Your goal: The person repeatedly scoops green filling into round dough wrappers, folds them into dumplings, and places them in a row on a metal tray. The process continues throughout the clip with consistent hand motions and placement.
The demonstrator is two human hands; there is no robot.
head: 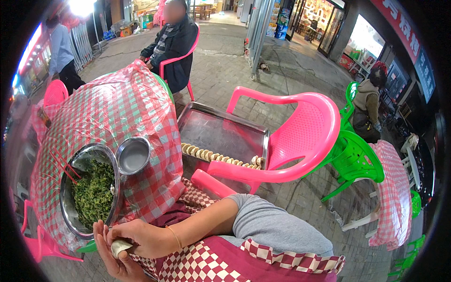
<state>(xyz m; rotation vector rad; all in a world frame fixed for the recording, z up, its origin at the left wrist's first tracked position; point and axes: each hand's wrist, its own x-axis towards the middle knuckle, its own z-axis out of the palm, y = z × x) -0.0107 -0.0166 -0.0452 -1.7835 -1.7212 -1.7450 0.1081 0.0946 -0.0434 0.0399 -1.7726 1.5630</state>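
A pale dough dumpling is pinched between my two hands, over my lap and just below the table's near edge. My right hand, with a thin band at its wrist, curls over it from above. From below, my left hand supports it, partly covered by the right. Just beyond the fingers stands a large steel bowl of chopped green filling, with red chopsticks leaning in it. Beside it is a smaller metal bowl. To the right, a metal tray bears a row of dumplings.
A checked plastic cover drapes the round table. The tray rests on a pink armchair. Green chairs and another covered table stand right. A seated person is across; others are at left and right.
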